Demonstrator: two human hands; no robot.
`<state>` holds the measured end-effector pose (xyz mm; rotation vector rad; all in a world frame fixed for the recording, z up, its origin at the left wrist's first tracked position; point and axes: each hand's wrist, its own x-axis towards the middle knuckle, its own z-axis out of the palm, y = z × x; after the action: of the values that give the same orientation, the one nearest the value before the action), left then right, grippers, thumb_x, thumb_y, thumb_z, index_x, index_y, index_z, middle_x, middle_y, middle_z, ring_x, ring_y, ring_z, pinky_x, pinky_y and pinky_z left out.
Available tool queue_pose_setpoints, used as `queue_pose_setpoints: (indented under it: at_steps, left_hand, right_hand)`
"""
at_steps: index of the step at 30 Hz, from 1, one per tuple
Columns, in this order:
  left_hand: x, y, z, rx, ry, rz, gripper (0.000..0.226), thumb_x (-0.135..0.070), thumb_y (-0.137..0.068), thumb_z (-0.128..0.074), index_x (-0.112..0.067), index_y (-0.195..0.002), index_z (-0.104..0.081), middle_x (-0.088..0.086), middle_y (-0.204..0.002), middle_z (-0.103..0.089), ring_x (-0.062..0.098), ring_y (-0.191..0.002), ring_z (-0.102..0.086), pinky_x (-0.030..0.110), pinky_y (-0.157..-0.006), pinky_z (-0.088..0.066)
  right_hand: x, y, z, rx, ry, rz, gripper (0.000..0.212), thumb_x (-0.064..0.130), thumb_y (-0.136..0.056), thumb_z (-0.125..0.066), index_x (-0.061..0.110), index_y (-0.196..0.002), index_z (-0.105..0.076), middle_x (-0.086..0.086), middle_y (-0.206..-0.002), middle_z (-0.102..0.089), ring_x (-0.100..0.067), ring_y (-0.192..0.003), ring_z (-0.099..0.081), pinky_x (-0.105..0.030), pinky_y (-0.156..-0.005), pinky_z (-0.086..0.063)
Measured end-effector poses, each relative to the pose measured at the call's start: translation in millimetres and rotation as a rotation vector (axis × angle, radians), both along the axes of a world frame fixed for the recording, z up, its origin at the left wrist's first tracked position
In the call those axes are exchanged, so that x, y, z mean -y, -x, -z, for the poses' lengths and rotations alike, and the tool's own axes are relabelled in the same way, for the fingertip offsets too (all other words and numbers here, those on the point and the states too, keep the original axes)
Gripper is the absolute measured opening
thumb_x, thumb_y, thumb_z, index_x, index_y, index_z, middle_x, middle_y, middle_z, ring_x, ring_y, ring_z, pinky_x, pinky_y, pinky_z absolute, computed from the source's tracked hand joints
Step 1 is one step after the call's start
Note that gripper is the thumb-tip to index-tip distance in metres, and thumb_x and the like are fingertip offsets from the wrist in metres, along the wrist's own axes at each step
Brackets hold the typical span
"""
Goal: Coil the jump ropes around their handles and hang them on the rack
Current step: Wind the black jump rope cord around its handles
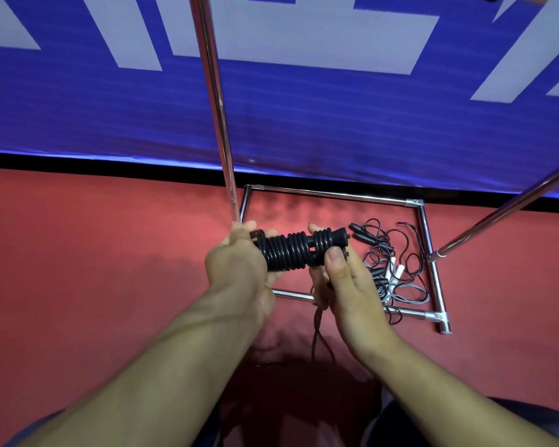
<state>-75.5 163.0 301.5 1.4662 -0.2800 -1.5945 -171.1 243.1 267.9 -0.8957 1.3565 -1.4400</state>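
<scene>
Here both hands grip one black coiled jump rope: left hand curled round its left end, right hand pinching the right. Handles mostly hidden under coils; loose tail blurs below. Tangled ropes lie inside the rack base.

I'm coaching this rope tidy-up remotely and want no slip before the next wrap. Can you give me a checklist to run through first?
1. Left hand grips the left end of the black coiled bundle: ok.
2. Right hand holds the right end, thumb on top: ok.
3. Coils sit tight side by side: not ok, a gap shows near the right end.
4. Rope fully wound: not ok, a loose tail hangs below the right hand.
5. Tail free of the rack base bar: cannot tell, the tail crosses it in view.
6. Other ropes coiled: not ok, tangled on the floor inside the base.
</scene>
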Motion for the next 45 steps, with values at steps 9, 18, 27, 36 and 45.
queue_pose_setpoints:
  at_steps: [9, 18, 27, 36, 45]
  left_hand:
    - [-10.2, 7.7, 2.3, 0.135, 0.220, 0.040, 0.028, -0.029, -0.107, -0.043, -0.017, -0.089, -0.060, -0.002, -0.060, -0.068, 0.006, -0.051, -0.064, 0.034, -0.056, -0.058]
    - [8.6, 7.6, -4.8, 0.252, 0.413, 0.040, 0.031, -0.027, -0.107, -0.042, -0.019, -0.085, -0.063, -0.003, -0.054, -0.066, 0.009, -0.049, -0.059, 0.025, -0.050, -0.051]
    - [23.5, -9.4, -16.2, -0.001, 0.228, 0.016, 0.027, -0.028, -0.108, -0.042, -0.015, -0.094, -0.061, -0.011, -0.048, -0.060, 0.001, -0.047, -0.059, 0.022, -0.047, -0.054]
    - [46.3, -41.4, -20.2, -0.038, 0.176, -0.229, 0.028, -0.026, -0.108, -0.040, -0.016, -0.090, -0.058, -0.011, -0.043, -0.060, 0.000, -0.042, -0.059, 0.031, -0.061, -0.059]
    - [42.6, -41.8, -23.8, -0.039, 0.158, -0.170, 0.025, -0.027, -0.108, -0.041, -0.016, -0.094, -0.059, -0.012, -0.042, -0.059, 0.000, -0.041, -0.058, 0.025, -0.048, -0.056]
  right_hand:
    - [-0.7, -10.5, -4.1, -0.083, -0.109, 0.117, 0.076, 0.070, -0.079, -0.041, -0.003, -0.059, -0.035, -0.007, -0.053, -0.026, -0.020, -0.052, -0.023, -0.041, -0.051, -0.017]
    - [-5.2, 6.5, 1.8, -0.425, -0.093, -0.126, 0.058, 0.068, -0.087, -0.025, 0.020, -0.072, -0.053, 0.012, -0.063, -0.050, -0.005, -0.059, -0.044, -0.026, -0.061, -0.034]
    - [-8.4, 18.1, 33.1, -0.280, -0.435, -0.428, 0.017, 0.022, -0.106, -0.041, 0.022, -0.108, -0.058, 0.001, -0.072, -0.057, -0.020, -0.057, -0.059, -0.030, -0.048, -0.051]
    - [-13.4, 18.7, 24.3, -0.673, -0.062, 0.036, 0.025, 0.039, -0.097, -0.046, 0.035, -0.080, -0.063, 0.008, -0.065, -0.055, -0.003, -0.062, -0.049, -0.022, -0.059, -0.038]
    - [-11.5, 14.5, 40.5, -0.835, 0.091, -0.164, 0.033, 0.039, -0.097, -0.047, 0.018, -0.097, -0.072, 0.009, -0.087, -0.051, -0.012, -0.085, -0.055, -0.024, -0.076, -0.045]
